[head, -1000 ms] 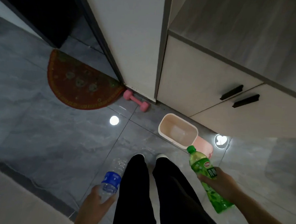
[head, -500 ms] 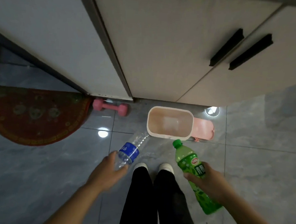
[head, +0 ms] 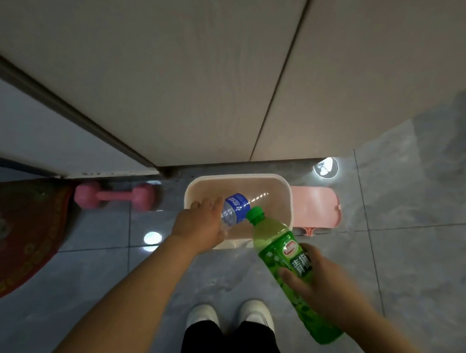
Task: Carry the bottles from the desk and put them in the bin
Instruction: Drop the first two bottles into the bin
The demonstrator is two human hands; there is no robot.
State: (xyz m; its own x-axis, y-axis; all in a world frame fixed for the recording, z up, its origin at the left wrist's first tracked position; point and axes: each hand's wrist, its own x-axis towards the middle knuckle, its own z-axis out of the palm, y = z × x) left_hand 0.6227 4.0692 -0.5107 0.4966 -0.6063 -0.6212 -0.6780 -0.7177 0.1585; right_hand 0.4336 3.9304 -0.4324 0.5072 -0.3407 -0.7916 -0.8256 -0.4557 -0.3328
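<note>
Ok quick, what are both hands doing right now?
Left hand: holding the clear water bottle over the bin.
Right hand: holding the green tea bottle.

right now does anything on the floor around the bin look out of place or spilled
Nothing looks spilled. Two things seem oddly placed: a pink dumbbell lies on the tiles against the cabinet base, left of the bin, and a pink lid-like piece lies flat right of the bin.

The green bottle has a label reading "青梅"; the blue label on the clear bottle is illegible.
</note>
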